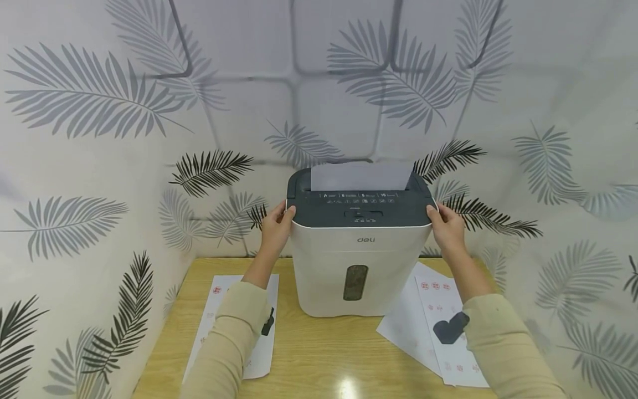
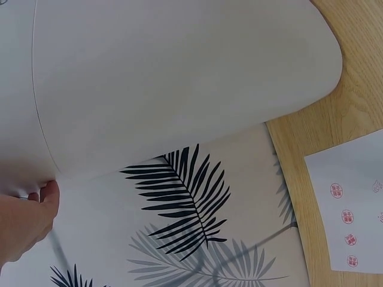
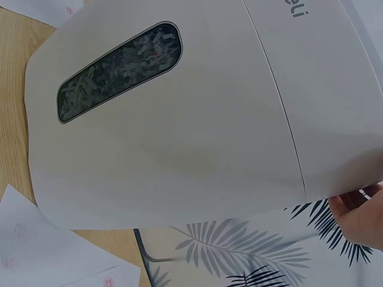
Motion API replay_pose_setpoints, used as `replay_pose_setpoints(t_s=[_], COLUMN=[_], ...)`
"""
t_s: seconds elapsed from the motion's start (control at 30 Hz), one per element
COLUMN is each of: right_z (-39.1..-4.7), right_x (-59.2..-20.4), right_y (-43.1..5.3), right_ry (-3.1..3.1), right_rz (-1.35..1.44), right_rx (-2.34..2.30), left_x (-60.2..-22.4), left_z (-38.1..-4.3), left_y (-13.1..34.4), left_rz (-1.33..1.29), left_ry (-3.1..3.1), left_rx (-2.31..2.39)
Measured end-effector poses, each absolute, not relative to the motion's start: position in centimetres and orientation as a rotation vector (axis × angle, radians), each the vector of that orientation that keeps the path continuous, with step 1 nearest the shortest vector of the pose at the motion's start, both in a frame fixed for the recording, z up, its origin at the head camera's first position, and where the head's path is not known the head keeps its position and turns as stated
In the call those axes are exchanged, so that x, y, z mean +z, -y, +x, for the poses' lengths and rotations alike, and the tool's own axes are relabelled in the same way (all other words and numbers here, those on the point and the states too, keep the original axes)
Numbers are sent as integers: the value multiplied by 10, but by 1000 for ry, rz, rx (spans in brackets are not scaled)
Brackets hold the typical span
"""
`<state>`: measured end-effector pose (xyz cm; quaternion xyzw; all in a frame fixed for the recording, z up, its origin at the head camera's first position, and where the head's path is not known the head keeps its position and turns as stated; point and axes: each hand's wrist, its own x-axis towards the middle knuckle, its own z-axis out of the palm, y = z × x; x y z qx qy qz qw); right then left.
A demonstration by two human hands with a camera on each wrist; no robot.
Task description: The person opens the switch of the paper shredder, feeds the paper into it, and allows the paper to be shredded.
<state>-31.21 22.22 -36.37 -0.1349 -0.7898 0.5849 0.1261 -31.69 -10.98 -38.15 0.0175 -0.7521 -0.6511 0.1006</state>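
Observation:
A white paper shredder with a dark grey top stands upright at the back of the table. A sheet of paper sticks up from its slot. My left hand grips the left upper edge, thumb on the dark rim and fingers at the side. On the opposite side, my right hand holds the right upper edge the same way. Through the shredder's front window, paper shreds show in the right wrist view. In the left wrist view, fingertips press against the white side below the top.
On the wooden table, a sheet with red stamps lies at the left, partly under my left sleeve. Overlapping stamped sheets lie at the right. A leaf-patterned wall covering rises behind the shredder and at both sides.

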Motion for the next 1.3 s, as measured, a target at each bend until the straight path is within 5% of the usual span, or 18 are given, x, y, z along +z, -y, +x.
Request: replay_pose_setpoints(t_s=[0.83,1.3], right_z=[-302,-265], right_x=[-373,-461], right_y=[-225,-219], right_ry=[2324,2206], right_rz=[-368,-501], right_rx=[1710,1636], left_x=[-411,-543], left_z=[-295,-260], left_y=[118,175], left_rz=[62,254], left_ry=[2068,2348], left_rx=[-1852,-1414])
